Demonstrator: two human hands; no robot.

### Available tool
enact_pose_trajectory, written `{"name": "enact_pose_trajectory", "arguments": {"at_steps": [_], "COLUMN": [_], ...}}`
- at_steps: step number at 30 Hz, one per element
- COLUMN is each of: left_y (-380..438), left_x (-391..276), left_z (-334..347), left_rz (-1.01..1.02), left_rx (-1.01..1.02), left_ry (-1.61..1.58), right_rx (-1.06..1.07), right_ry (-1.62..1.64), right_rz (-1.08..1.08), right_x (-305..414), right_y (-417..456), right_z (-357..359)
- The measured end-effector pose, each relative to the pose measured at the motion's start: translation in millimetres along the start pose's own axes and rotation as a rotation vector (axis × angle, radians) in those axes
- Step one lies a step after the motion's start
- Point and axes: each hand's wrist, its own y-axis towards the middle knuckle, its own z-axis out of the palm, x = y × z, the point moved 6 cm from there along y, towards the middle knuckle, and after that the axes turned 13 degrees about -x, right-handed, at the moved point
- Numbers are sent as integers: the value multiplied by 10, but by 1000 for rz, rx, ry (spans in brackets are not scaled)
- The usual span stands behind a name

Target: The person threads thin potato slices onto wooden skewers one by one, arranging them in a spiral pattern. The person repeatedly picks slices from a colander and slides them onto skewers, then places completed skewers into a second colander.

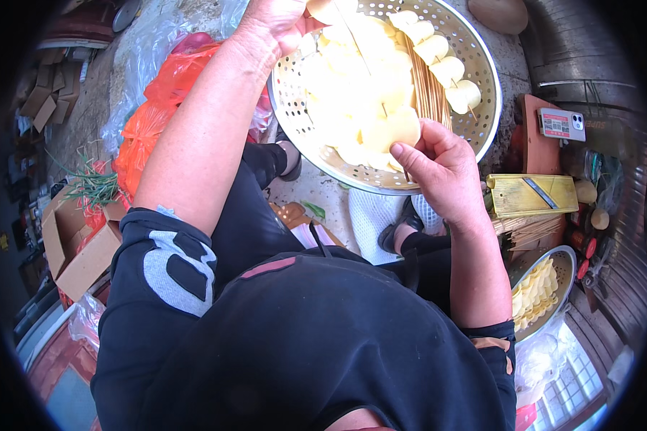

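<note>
My right hand [446, 167] pinches a thin, pale yellow slice, apparently potato [391, 129], between thumb and fingers. A thin wooden skewer [359, 48] shows above that slice, and a stick end shows below it. At the top edge, partly cut off, my left hand [280, 24] holds another pale slice [331, 9] by the skewer's upper part. Beneath both hands is a perforated metal colander [477, 40]. It holds a glaring heap of slices [337, 91], a bundle of bare skewers [428, 89] and one skewer threaded with several slices [446, 70].
To the right are a yellow mandoline slicer [534, 195], a phone [562, 124] on a brown board [539, 145], loose skewers [536, 231] and a second colander [569, 264] with threaded slices. Orange plastic bags [145, 134] and an open cardboard box [89, 264] stand left.
</note>
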Motion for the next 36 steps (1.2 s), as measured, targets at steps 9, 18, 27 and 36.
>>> {"name": "enact_pose_trajectory", "arguments": {"at_steps": [9, 18, 27, 36], "left_y": [96, 60, 122, 76], "left_x": [19, -55, 9, 7], "left_z": [9, 84, -33, 45], "left_rz": [-57, 65, 30, 11], "left_rx": [152, 232, 142, 222], "left_ry": [-151, -155, -125, -170], "right_rx": [-9, -42, -19, -13], "right_ry": [-12, -139, -277, -324], "right_rz": [-53, -117, -135, -168], "right_x": [47, -18, 8, -11], "right_y": [-35, -27, -34, -40], "right_z": [19, 40, 74, 106]}}
